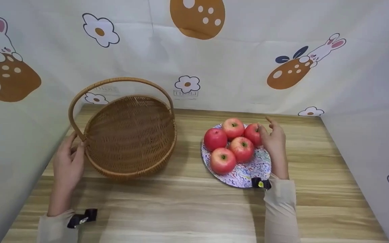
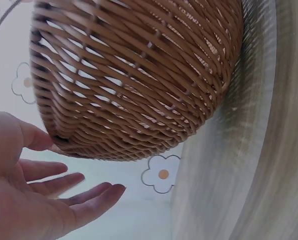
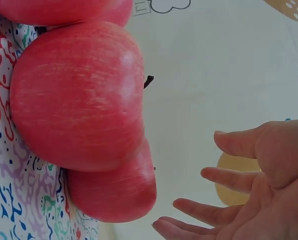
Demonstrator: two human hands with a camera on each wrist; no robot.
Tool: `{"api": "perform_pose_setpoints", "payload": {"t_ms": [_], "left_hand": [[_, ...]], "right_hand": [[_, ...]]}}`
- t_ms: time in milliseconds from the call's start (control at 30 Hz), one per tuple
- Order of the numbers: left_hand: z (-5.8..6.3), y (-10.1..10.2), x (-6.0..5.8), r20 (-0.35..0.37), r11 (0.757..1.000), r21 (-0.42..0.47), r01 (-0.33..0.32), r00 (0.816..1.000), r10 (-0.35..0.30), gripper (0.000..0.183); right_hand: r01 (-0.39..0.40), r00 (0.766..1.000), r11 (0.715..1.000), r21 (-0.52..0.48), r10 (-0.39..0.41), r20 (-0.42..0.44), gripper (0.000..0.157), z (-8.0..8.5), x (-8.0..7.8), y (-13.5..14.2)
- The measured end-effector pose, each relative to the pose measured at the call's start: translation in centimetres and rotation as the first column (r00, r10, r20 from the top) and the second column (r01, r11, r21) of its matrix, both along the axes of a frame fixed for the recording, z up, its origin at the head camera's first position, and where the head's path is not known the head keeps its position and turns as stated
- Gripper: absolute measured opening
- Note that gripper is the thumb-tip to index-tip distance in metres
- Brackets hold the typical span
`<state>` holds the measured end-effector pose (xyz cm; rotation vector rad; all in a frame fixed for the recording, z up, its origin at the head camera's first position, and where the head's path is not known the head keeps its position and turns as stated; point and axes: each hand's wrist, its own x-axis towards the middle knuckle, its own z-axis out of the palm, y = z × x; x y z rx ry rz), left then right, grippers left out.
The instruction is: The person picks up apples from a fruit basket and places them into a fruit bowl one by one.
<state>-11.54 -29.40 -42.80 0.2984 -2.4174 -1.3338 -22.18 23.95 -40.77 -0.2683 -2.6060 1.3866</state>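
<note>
A wicker basket point(image 1: 130, 135) with a tall arched handle stands on the left of the table, tipped towards me, its inside showing bare weave. My left hand point(image 1: 69, 165) is at its left side, thumb against the rim by the handle's base; in the left wrist view the other fingers are spread loosely below the woven wall point(image 2: 139, 75). Several red apples point(image 1: 223, 161) sit on a round plate point(image 1: 245, 175) with a colourful squiggle pattern. My right hand point(image 1: 275, 140) hovers beside the rightmost apple point(image 1: 252, 134), fingers extended; the right wrist view shows a gap between fingers and apples.
The wood-grain table point(image 1: 181, 209) runs between pale cloth walls point(image 1: 235, 67) printed with rabbits and flowers, at the back and both sides. A black strap device point(image 1: 82, 218) is on the left wrist, another point(image 1: 261, 183) on the right, overlapping the plate's edge.
</note>
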Motion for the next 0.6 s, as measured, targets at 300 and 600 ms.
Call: {"api": "perform_pose_setpoints", "payload": {"t_ms": [300, 600], "left_hand": [[1.5, 2.2, 1.1, -0.035, 0.979, -0.203, 0.003, 0.999, -0.011, 0.051], [2.9, 5.4, 1.9, -0.154, 0.917, -0.393, -0.06, 0.988, -0.001, 0.043]], "right_hand": [[-0.057, 0.996, 0.996, 0.064, 0.061, -0.067, 0.049, 0.7, 0.8, -0.4], [-0.14, 0.983, 0.978, 0.152, 0.155, -0.095, 0.047, 1.0, 2.3, -0.7]]}}
